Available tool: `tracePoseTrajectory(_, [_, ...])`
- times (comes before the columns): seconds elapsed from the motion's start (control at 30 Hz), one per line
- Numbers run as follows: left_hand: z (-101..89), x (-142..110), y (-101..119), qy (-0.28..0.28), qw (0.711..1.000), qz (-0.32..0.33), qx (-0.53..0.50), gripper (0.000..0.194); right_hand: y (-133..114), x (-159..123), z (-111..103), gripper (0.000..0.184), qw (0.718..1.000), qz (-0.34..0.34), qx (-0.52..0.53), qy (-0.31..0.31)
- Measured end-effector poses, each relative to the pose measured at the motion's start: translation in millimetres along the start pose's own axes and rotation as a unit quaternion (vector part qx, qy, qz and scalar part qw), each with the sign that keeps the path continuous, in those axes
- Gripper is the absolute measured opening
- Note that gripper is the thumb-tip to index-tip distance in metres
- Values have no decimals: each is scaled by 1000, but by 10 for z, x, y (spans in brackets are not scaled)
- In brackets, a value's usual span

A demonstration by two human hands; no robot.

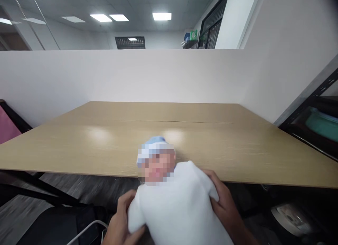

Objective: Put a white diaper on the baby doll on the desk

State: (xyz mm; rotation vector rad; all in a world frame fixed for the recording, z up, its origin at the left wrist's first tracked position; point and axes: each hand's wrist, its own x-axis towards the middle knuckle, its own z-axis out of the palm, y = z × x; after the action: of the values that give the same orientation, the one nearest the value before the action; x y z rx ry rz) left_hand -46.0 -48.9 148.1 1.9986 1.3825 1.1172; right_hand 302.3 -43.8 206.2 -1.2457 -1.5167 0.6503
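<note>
A baby doll [179, 202] in a white short-sleeved top and a blue-and-white cap [155, 140] is held at the near edge of the table; its face is blurred out. My left hand [123, 217] is closed around the sleeve and arm on the doll's left-hand side in the view. On the other side, my right hand [224, 195] grips the opposite sleeve, fingers behind and thumb in front. The doll's head leans to the left over the tabletop. Its lower body runs out of the bottom of the picture.
The wooden table [79, 146] spreads out ahead, with a white partition [158, 76] behind it. Black shelving [311, 114] stands at the right. Below the table are a black box-like object [58, 224], a white cable [87, 226] and a round white object [290, 218].
</note>
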Motion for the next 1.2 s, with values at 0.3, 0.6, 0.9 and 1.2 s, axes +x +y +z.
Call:
tracePoseTrajectory(0.3, [58,1432,472,-196,980,17,5,51,429,599,-697,25,951,78,-297,-47])
tracePoseTrajectory(0.6, [21,1659,279,-196,971,-26,130,55,891,494,-846,48,949,85,-302,-31])
tracePoseTrajectory(0.9, [35,2346,-123,-206,952,14,226,52,1325,1046,-769,50,945,122,-299,-53])
tracePoseTrajectory(1.2, [225,3410,-725,-145,947,133,253,59,1695,2032,-670,34,945,39,-319,-60])
